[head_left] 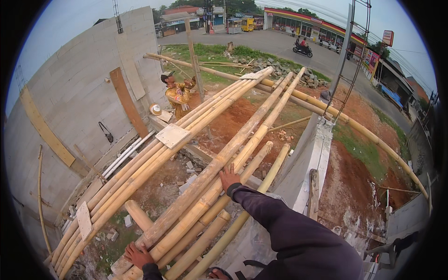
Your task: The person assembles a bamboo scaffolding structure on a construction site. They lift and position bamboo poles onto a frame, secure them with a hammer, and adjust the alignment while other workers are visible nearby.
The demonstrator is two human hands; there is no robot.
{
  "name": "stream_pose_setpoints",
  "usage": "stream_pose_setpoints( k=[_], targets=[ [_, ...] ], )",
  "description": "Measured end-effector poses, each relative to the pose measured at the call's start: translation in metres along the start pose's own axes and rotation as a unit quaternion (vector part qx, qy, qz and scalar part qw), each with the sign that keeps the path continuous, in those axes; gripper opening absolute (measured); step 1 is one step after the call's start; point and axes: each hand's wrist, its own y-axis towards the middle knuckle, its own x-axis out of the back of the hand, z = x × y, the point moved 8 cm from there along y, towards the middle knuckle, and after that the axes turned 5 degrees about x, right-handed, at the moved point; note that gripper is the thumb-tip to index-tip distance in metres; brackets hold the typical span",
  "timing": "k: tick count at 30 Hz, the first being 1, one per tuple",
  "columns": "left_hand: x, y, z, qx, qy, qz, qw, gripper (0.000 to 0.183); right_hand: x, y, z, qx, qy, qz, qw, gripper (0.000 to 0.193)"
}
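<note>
Several long bamboo poles run away from me over a gap above the ground. My left hand (139, 255) lies on the near end of a weathered bamboo pole (186, 197), its fingers spread. Farther along, my right hand (229, 177) rests with fingers apart on the paler bamboo pole (205, 201) beside it. Neither hand is wrapped fully round a pole. Shorter bamboo poles (254, 161) lie to the right, partly under my right arm. On the left is a bundle of bamboo poles (126, 184), joined by small wooden plates (172, 135).
A co-worker (178, 94) in yellow patterned clothing stands below, beside an upright timber post (193, 60). A grey block wall (74, 88) rises at left. To the right are a concrete beam (311, 158), steel bars (350, 60) and a bamboo cross pole (364, 129). My foot (218, 273) shows below.
</note>
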Motion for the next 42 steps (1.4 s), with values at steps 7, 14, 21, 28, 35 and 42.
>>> stream_pose_setpoints(
  k=[7, 14, 21, 28, 35, 42],
  targets=[
    [-0.006, 0.003, -0.007, -0.016, 0.009, -0.011, 1.0, 0.049, 0.003, 0.007, -0.002, 0.0, 0.003, 0.027, 1.0, 0.042],
    [-0.01, 0.005, -0.005, -0.013, 0.028, -0.013, 0.999, 0.05, 0.004, 0.006, -0.002, 0.008, 0.006, 0.018, 1.0, 0.042],
    [-0.005, 0.004, -0.006, -0.015, 0.016, -0.024, 0.999, 0.05, 0.005, 0.006, -0.002, 0.007, 0.014, 0.007, 1.0, 0.041],
    [-0.006, 0.003, -0.006, -0.01, 0.023, -0.012, 1.0, 0.047, 0.002, 0.007, -0.003, 0.003, -0.003, 0.018, 1.0, 0.04],
    [-0.004, 0.004, -0.008, -0.012, 0.02, -0.022, 0.999, 0.047, 0.007, 0.005, -0.002, 0.005, 0.001, 0.031, 1.0, 0.046],
    [-0.005, 0.003, -0.005, -0.021, -0.004, -0.023, 1.0, 0.05, -0.002, 0.008, -0.001, -0.001, -0.01, 0.037, 0.999, 0.044]
  ],
)
